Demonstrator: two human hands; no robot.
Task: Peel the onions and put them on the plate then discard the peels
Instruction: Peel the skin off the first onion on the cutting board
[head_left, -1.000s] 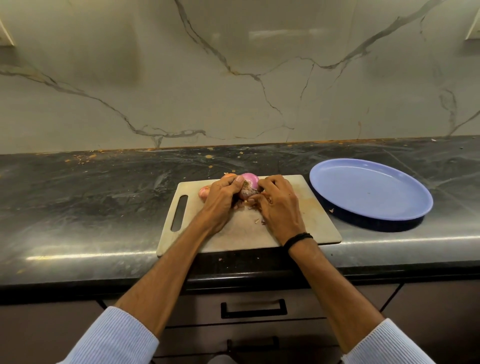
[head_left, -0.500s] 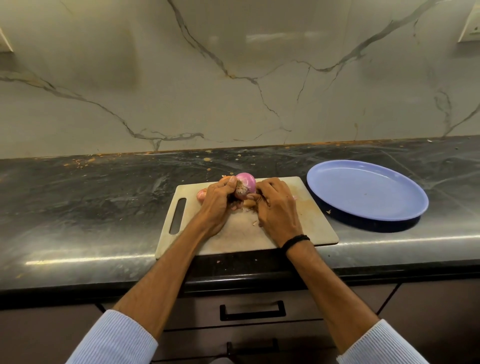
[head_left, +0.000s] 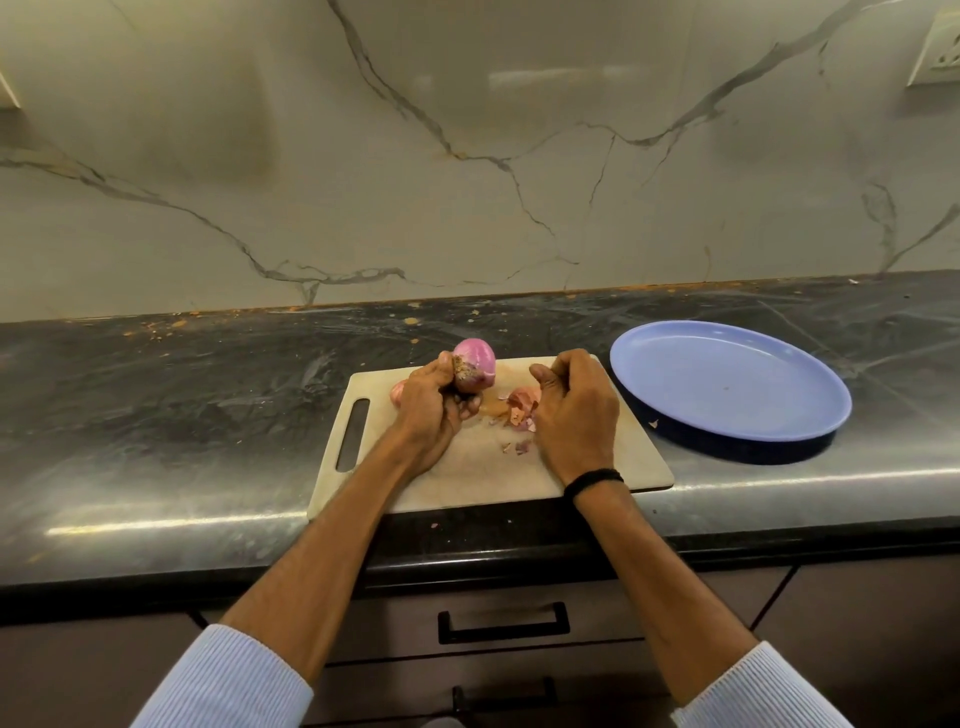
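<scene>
While left hand (head_left: 431, 410) grips purple onion (head_left: 475, 371) above far edge of cutting board (head_left: 467, 478), right hand (head_left: 576, 410) rests on board, fingers curled; whether it holds anything, cannot tell. Peels (head_left: 519, 408) just beside it. Second onion (head_left: 399, 392) behind left hand. Plate (head_left: 727, 384) beside board, toward right edge of table (head_left: 156, 415).

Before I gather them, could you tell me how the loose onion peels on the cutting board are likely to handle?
The peels look thin and curled, so probably light and floppy. The small flakes lying flat on the cutting board may be hard to pinch; sweeping likely works better.
</scene>
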